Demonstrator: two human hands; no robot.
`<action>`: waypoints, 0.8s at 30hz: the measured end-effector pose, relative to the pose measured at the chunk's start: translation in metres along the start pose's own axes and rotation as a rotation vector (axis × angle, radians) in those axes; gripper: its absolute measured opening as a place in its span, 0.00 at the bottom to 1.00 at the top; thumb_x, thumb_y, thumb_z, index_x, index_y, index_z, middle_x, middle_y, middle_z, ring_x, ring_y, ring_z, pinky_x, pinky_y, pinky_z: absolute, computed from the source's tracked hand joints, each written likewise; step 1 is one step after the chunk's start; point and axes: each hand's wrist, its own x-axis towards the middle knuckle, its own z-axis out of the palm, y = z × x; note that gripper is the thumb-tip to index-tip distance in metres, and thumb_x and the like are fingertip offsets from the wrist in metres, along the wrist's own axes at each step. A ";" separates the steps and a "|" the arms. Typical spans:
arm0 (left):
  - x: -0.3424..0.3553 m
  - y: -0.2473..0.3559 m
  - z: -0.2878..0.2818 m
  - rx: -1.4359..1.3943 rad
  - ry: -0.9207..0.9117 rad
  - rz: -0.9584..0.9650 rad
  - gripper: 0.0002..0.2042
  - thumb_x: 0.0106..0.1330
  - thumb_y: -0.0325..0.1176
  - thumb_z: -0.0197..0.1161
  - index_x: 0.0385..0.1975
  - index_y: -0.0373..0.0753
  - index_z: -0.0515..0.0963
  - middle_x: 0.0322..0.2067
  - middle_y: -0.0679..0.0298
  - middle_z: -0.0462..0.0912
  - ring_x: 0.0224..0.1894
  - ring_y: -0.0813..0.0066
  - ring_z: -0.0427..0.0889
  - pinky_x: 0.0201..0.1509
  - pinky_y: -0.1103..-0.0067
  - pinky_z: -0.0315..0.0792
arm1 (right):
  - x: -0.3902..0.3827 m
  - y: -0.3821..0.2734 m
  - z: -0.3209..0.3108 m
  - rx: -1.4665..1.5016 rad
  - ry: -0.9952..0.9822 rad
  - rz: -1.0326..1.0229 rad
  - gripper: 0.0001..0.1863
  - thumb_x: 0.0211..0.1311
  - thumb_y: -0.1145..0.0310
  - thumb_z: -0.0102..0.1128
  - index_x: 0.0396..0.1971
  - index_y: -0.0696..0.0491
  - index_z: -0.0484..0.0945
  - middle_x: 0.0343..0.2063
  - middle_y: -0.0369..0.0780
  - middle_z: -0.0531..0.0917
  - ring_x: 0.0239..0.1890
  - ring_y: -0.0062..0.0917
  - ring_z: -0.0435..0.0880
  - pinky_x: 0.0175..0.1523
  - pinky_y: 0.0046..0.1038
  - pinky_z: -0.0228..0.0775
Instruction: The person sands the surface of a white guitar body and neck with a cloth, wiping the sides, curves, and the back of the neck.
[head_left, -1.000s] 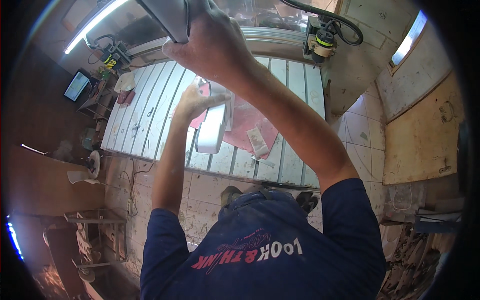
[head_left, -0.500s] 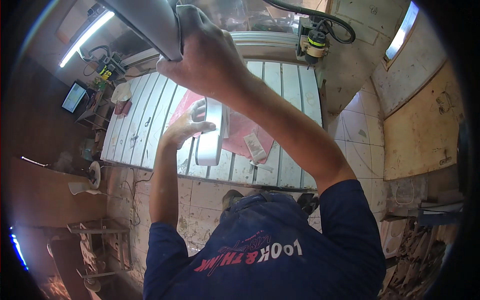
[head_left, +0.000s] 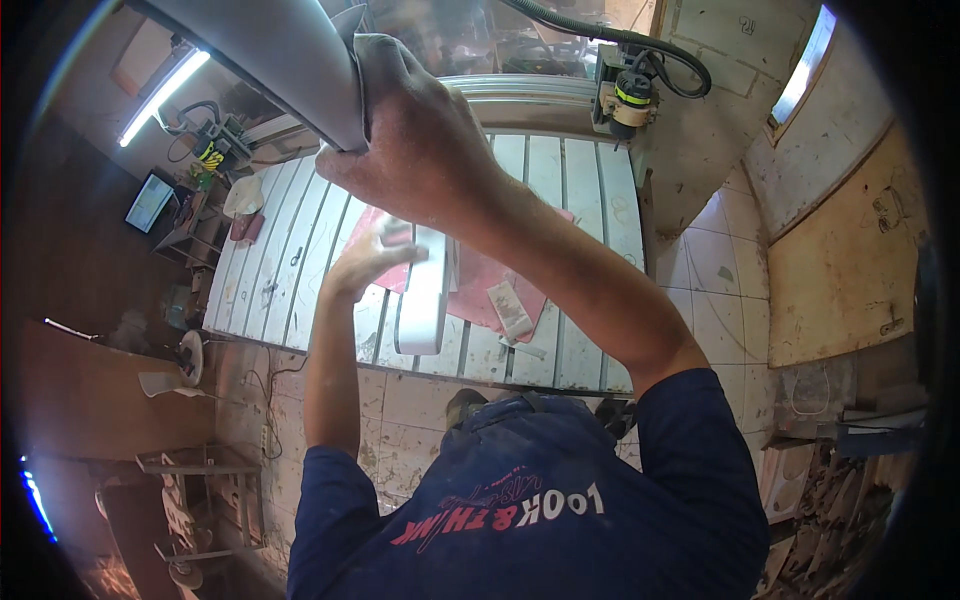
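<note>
High up and close to the view, my right hand (head_left: 425, 150) is closed around a thin grey sheet (head_left: 358, 85), possibly sandpaper, at the end of a long whitish panel (head_left: 265, 60). Below it, a white piece with a rounded end (head_left: 421, 310) stands over the worktable. My left hand (head_left: 368, 262) is at this piece's left side, thumb and fingers spread apart. Its fingertips are at the white edge; whether they touch is hard to tell. My right forearm hides the piece's far end, so I cannot tell whether it joins the panel.
Beneath lies a slatted white worktable (head_left: 285, 260) with a pink sheet (head_left: 485, 275) and a small whitish block (head_left: 510, 308). Machine heads (head_left: 628, 95) hang at the table's back corners. A monitor (head_left: 150, 200) stands far left; a wooden board (head_left: 850, 250) leans at right.
The white piece has shifted slightly toward me, and my left hand's thumb has come off its face. My right hand and the grey sheet have also shifted slightly lower in view.
</note>
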 end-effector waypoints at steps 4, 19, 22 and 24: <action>-0.021 0.004 -0.003 -0.135 -0.265 -0.133 0.56 0.42 0.45 0.79 0.70 0.26 0.53 0.69 0.37 0.58 0.72 0.45 0.58 0.73 0.60 0.58 | 0.000 -0.002 -0.005 0.000 -0.002 -0.024 0.35 0.43 0.66 0.76 0.48 0.60 0.65 0.39 0.53 0.77 0.31 0.50 0.85 0.37 0.44 0.81; 0.032 -0.023 0.005 -0.102 0.331 0.348 0.36 0.52 0.46 0.80 0.55 0.28 0.73 0.53 0.48 0.80 0.58 0.60 0.79 0.63 0.67 0.72 | 0.012 0.009 -0.010 0.143 -0.121 0.139 0.31 0.46 0.68 0.70 0.49 0.58 0.63 0.33 0.50 0.79 0.35 0.46 0.85 0.41 0.44 0.76; 0.024 -0.013 0.014 -0.194 0.248 0.350 0.33 0.57 0.44 0.77 0.55 0.27 0.73 0.50 0.49 0.81 0.56 0.60 0.80 0.64 0.67 0.71 | 0.012 0.009 -0.012 0.117 -0.114 0.061 0.32 0.45 0.69 0.71 0.48 0.60 0.62 0.34 0.51 0.78 0.33 0.49 0.85 0.39 0.44 0.78; 0.024 -0.008 0.022 -0.340 0.242 0.448 0.29 0.58 0.39 0.76 0.54 0.27 0.73 0.48 0.51 0.82 0.54 0.64 0.81 0.61 0.69 0.74 | 0.013 0.010 -0.011 0.092 -0.114 0.020 0.33 0.43 0.70 0.72 0.48 0.62 0.62 0.35 0.53 0.77 0.32 0.52 0.85 0.37 0.46 0.80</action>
